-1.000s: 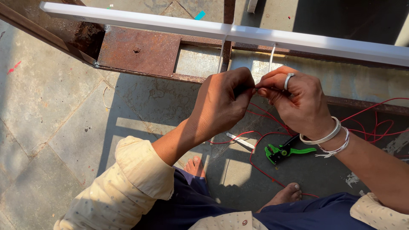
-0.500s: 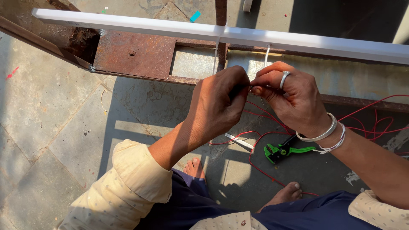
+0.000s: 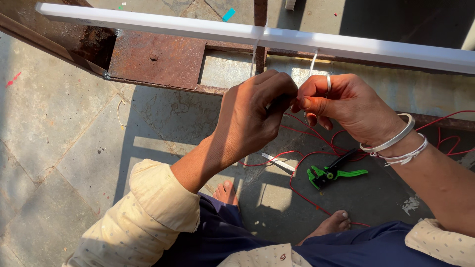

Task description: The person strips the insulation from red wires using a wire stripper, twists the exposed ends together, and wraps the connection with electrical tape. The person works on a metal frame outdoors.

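Note:
My left hand (image 3: 255, 116) and my right hand (image 3: 341, 104) meet fingertip to fingertip just below a long white strip (image 3: 198, 27). Both pinch the ends of thin white wires (image 3: 312, 62) that hang down from the strip. My right hand wears a ring and a silver bangle. What sits between the fingertips is hidden by the fingers.
A green-handled wire stripper (image 3: 334, 173) lies on the stone floor among loose red wire (image 3: 307, 193). A small white-handled tool (image 3: 278, 162) lies beside it. A rusty metal frame (image 3: 156, 59) stands under the strip. My bare feet (image 3: 334, 223) rest on the floor.
Both hands have stayed together at the wires, with small finger movements. The view has shifted slightly, so the strip sits a little higher in the picture.

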